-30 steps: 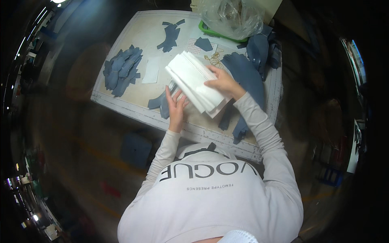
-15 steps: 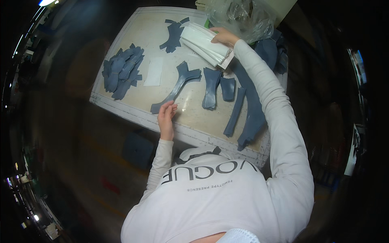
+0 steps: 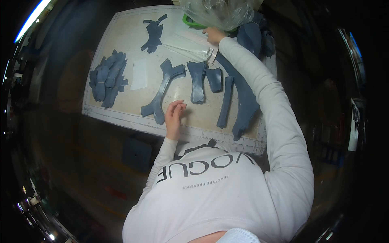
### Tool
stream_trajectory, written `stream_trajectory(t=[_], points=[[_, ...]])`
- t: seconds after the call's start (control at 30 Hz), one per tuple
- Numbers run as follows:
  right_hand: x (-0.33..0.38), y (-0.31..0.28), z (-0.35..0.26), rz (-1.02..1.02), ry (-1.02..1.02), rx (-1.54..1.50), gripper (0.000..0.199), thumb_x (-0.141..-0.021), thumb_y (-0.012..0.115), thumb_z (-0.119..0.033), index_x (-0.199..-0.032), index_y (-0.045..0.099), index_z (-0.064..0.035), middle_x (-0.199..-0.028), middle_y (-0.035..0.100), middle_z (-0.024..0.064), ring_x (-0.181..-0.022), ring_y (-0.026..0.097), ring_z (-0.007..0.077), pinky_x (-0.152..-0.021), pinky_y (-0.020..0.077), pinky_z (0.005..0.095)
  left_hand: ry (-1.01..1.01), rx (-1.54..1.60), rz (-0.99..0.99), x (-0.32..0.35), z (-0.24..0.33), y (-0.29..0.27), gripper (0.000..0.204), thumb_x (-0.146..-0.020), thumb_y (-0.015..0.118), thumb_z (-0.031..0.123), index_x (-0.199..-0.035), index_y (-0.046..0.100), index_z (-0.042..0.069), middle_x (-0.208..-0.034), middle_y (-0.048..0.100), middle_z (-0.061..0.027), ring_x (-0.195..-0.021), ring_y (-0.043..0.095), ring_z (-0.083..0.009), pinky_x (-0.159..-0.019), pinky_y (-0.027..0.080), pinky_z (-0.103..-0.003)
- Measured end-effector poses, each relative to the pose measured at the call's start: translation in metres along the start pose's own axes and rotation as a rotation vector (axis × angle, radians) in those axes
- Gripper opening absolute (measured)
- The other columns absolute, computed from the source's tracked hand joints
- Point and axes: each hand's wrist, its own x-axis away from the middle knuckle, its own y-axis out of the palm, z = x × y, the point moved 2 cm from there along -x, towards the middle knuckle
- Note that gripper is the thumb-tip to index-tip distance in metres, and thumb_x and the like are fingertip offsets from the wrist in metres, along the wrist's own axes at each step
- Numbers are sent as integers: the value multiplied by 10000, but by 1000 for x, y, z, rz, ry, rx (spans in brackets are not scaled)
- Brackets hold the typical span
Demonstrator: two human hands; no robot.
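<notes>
My left hand (image 3: 174,117) hovers by the table's near edge, fingers loosely bent and slightly apart, with nothing visible in it. Just left of it lies a stack of blue-grey forked fabric pieces (image 3: 159,97). My right hand (image 3: 214,35) reaches to the far side, beside a green tray (image 3: 188,21) and the fan of long white strips (image 3: 186,47). Its fingers are blurred and partly hidden, so its grip cannot be made out. Right of the forked stack lie a waisted blue-grey stack (image 3: 197,83), a short piece (image 3: 214,79), a narrow strip (image 3: 225,103) and a long curved piece (image 3: 245,107).
A heap of blue-grey pieces (image 3: 108,79) covers the table's left side, beside a white paper sheet (image 3: 139,74). More cut pieces (image 3: 153,36) lie at the back. Clear plastic bags (image 3: 219,12) overhang the tray; dark blue fabric (image 3: 250,38) is piled at the far right.
My right hand has come off the white strips, which now lie lower and flatter, and moved toward the green tray. My left hand has moved off the forked stack to the right.
</notes>
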Motion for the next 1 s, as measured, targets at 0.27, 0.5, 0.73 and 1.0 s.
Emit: stream_trajectory(t=[0.27,0.5,0.73,1.0], points=[[137,-97,-53,782,-272,-98,261,-850,608,-90,-1099,677,-125,-971,677,89,-831,670,290,-715,549,357,402,-167,-83,-11,78,20,201,-979,517,113,-1123,609,6,-1021,656,-76,-979,611,-155,-895,451,-285],[239,-107,-54,895,-150,-367,205,-827,658,-78,-1027,703,-78,-900,687,86,-813,682,257,-708,535,307,595,-136,-258,-25,121,62,216,-986,494,103,-1120,602,-27,-1033,666,-116,-978,629,-175,-926,477,-301],[206,-74,-18,797,-8,-590,341,-816,541,-21,-1117,681,-104,-1051,698,119,-929,694,266,-831,542,343,183,-94,-366,13,45,53,197,-975,528,129,-1091,625,3,-986,674,-62,-944,608,-134,-866,437,-269],[84,-53,-10,699,-223,-495,361,-835,508,-3,-1147,659,-107,-1022,672,124,-942,664,296,-840,519,360,70,-136,-105,36,22,-7,198,-974,531,160,-1087,641,41,-989,679,-50,-939,607,-119,-843,435,-256]])
